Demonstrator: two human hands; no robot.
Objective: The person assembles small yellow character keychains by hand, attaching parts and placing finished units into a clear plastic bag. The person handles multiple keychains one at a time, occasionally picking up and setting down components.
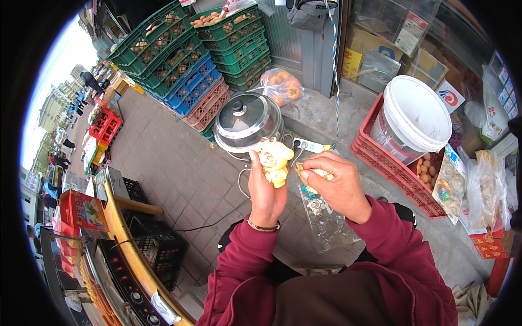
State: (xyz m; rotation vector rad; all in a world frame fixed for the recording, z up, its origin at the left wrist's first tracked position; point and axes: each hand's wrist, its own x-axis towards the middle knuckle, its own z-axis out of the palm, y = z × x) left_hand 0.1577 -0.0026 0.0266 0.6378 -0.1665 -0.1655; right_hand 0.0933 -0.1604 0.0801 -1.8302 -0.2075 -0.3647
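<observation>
Paved pavement [174, 163], left hand [265, 190] gripping yellow toy [274, 158]

Head cam, looks down, hands close

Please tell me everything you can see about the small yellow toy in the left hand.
The yellow toy is a small soft-looking figure, pale yellow with pinkish and white patches, perhaps plastic or rubber. The left hand grips its lower side, holding it upright above the paved ground, in front of a steel pot. The right hand is close but apart.
</observation>
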